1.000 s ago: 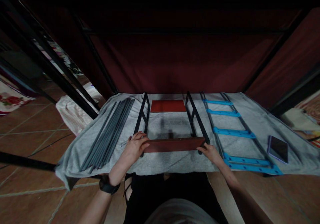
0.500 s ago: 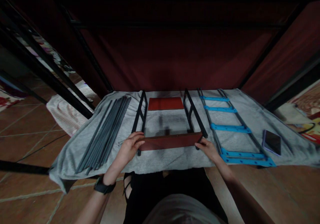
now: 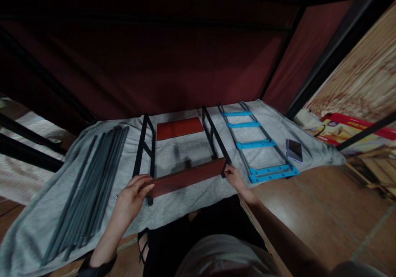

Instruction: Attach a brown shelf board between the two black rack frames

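Observation:
A brown board (image 3: 188, 178) stands on its long edge between the near ends of two black metal side frames, the left frame (image 3: 144, 147) and the right frame (image 3: 216, 134). My left hand (image 3: 131, 196) grips the board's left end, thumb in front and fingers over the top. At the board's other end, my right hand (image 3: 234, 178) is closed in a pinch against the right frame's near corner. What lies between those fingertips is too small to make out. A second, orange-red board (image 3: 179, 128) lies flat between the frames' far ends.
Grey metal tubes (image 3: 89, 190) lie in a bundle on the left of the grey cloth (image 3: 173, 207). To the right are rods joined by blue plastic crosspieces (image 3: 256, 144) and a phone (image 3: 294, 150). Dark red panels (image 3: 173, 71) with black bars enclose the back.
My view has turned to the right, so the things on the cloth appear farther left. The left hand stays on the board, while the right hand's fingers have curled closer together at the corner.

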Demonstrator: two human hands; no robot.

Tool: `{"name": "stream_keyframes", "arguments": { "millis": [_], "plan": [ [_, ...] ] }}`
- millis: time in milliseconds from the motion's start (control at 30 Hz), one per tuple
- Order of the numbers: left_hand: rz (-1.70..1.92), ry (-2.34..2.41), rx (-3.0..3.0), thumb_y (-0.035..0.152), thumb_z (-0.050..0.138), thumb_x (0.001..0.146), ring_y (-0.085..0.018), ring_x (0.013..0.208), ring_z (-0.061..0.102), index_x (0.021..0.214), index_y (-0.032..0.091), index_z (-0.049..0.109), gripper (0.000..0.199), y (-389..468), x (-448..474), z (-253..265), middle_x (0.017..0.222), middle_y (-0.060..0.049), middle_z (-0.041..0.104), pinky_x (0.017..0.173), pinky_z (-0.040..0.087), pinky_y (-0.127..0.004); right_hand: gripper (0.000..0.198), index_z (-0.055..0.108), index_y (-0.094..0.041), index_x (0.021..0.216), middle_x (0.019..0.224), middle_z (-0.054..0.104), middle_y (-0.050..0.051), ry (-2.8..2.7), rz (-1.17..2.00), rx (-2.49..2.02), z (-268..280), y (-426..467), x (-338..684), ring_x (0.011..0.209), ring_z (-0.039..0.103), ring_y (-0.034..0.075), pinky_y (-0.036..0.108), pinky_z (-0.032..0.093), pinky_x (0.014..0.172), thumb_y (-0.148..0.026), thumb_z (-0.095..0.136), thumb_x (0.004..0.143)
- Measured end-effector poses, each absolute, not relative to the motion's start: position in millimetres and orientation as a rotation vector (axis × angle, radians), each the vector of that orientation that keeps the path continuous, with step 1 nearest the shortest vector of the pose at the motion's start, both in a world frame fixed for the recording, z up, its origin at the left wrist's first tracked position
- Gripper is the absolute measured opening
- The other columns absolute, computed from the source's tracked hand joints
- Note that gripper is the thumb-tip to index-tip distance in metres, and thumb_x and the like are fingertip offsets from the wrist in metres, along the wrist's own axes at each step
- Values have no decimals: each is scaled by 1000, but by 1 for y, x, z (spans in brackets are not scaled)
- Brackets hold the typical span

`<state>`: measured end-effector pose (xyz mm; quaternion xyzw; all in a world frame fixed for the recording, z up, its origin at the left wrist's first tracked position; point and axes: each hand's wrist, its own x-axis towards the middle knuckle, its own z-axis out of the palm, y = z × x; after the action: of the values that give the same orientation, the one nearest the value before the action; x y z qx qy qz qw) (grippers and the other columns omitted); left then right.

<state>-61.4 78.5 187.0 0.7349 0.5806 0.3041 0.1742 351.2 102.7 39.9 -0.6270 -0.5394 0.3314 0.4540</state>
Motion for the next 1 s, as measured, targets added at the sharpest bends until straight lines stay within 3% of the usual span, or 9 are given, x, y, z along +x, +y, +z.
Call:
{"name": "stream_keyframes", "arguments": {
  "millis": [133,267,433,600,1000],
  "plan": [
    [856,1667,2102,71,49,85,-25,101,68,95,21,71,55,81,-63,182,108,-8,69,93,53,-36,21,62,-19,76,85,63,3,-1458,674,-1646,36,103,355,83,58,18,33,49,85,-4,49,71],
    [845,1676,2127,73,49,84,-25,101,68,95,22,71,57,83,-65,179,108,-8,70,94,53,-36,22,60,-20,78,84,60,3,-1617,603,-1701,37,103,361,81,58,17,31,48,83,0,50,73],
    [844,1659,2127,75,51,82,-26,100,68,93,21,72,59,84,-66,181,106,-9,70,95,54,-37,20,58,-19,73,84,61,3,-1859,589,-1683,44,112,373,79,58,15,26,48,79,0,53,77],
    [834,1677,2125,77,50,80,-27,99,68,91,21,72,61,85,-65,182,105,-9,71,95,53,-39,17,62,-18,76,92,65,6,-2064,597,-1585,53,119,383,87,63,17,28,49,87,-4,56,83],
    [803,1711,2124,78,50,79,-28,101,68,93,21,72,63,87,-71,176,108,-11,70,96,53,-41,13,66,-18,85,97,64,6,-2147,580,-1509,54,118,393,92,64,18,30,51,89,-10,56,90]
  ]
}}
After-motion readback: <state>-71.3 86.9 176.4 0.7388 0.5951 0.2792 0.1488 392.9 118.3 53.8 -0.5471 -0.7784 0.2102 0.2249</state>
